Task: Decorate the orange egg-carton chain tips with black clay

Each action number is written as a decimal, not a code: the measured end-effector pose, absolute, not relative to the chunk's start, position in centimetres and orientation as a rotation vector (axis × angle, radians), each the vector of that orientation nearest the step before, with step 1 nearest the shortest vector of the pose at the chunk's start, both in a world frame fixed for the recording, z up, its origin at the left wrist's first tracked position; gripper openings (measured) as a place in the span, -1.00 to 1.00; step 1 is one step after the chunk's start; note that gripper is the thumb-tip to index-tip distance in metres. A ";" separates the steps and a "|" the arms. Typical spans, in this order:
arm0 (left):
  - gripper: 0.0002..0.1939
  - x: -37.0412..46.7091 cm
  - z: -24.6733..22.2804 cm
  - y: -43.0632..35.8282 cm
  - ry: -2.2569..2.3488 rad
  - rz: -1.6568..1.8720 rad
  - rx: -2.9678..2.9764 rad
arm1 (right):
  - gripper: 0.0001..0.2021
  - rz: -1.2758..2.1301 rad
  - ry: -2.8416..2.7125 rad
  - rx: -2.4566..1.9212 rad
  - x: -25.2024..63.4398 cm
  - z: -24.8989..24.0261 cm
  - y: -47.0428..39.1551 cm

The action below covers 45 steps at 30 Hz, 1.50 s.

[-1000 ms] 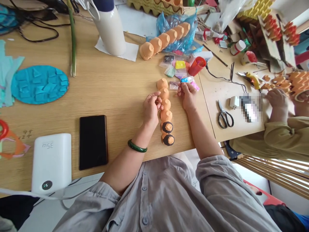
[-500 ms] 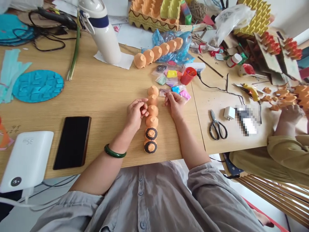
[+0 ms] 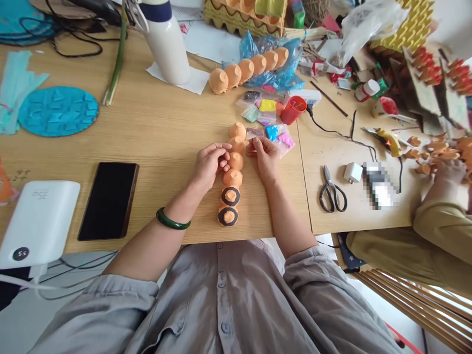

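A strip of orange egg carton cups (image 3: 235, 178) lies lengthwise in front of me, domes up. Black rings circle the tips of its two nearest cups. My left hand (image 3: 211, 166) is at the strip's left side, fingers curled, index fingertip against an upper cup. Whether anything is tucked in those fingers is hidden. On the other side, my right hand (image 3: 266, 158) is closed in a pinch, thumb and index fingertips beside the same cup. What it pinches is too small to make out. Small bags of coloured clay (image 3: 283, 139) lie just beyond the right hand.
Behind are a second orange strip (image 3: 246, 70) on blue plastic, a red cup (image 3: 293, 109) and a white flask (image 3: 165, 49). Scissors (image 3: 332, 191) and a charger (image 3: 353, 172) lie right; a phone (image 3: 109, 200) and power bank (image 3: 40, 221) left. Another person's hand (image 3: 448, 174) is far right.
The view has shifted slightly. My left index finger has stretched out onto the cup, and my right fingertips have come closer to the strip.
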<state>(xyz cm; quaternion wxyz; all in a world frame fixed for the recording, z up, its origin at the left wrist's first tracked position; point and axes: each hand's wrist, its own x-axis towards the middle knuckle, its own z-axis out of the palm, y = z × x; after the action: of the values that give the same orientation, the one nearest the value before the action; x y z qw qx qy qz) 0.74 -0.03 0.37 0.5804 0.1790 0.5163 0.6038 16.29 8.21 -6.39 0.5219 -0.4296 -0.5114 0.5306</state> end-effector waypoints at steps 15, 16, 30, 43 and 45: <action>-0.90 0.9 0.3 -0.3 1.240 1.429 0.388 | -0.42 1.314 -1.268 -1.034 17.1 -6.2 9.8; -0.90 0.9 0.2 -0.2 1.236 1.434 0.387 | -0.44 1.322 -1.257 -1.027 16.7 -5.9 9.4; -0.91 0.3 0.5 -0.4 1.175 1.587 0.597 | -0.44 1.303 -1.394 -0.930 16.6 -2.1 4.6; -0.90 1.1 1.1 -1.6 1.305 1.427 0.942 | -0.35 1.458 -1.588 -0.872 17.4 -0.7 3.4; -0.96 1.2 1.0 -1.7 1.335 1.441 0.926 | -0.31 1.454 -1.617 -0.866 17.4 -0.7 3.4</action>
<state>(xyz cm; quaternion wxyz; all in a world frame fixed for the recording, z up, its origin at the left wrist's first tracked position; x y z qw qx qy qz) 1.18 -1.72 0.97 0.4661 0.3771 0.5440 0.5870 17.43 3.43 -0.65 0.3897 -0.3405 -0.6363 0.5721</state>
